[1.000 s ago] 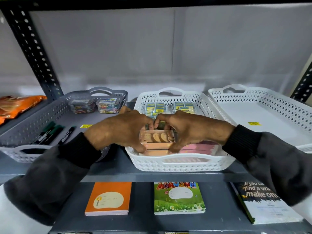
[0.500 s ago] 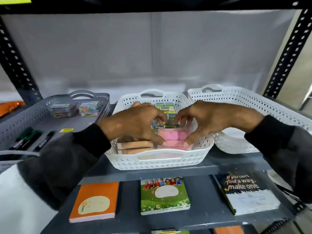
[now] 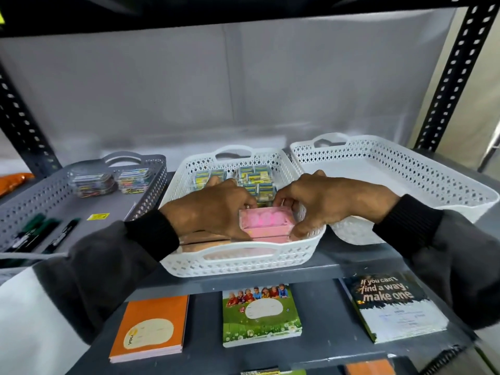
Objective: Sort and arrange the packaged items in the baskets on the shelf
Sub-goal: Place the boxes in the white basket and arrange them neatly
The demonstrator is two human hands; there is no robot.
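A white perforated basket [image 3: 243,262] sits in the middle of the shelf. At its front right lies a stack of pink packs in clear boxes [image 3: 266,224]. My left hand [image 3: 213,209] grips the stack's left end and my right hand [image 3: 322,203] grips its right end. Tan packs [image 3: 201,240] lie at the basket's front left, partly under my left hand. Small yellow-and-blue boxes [image 3: 255,178] fill the back of the basket.
A grey basket [image 3: 35,196] on the left holds clear packs of coloured clips [image 3: 108,180] and dark markers [image 3: 38,231]. A white basket [image 3: 405,180] stands on the right. Three notebooks [image 3: 261,315] lie on the shelf below. Black uprights frame the rack.
Both hands moved from the tan packs at the basket's front left to the pink stack at the front right. The camera view swung to the right.
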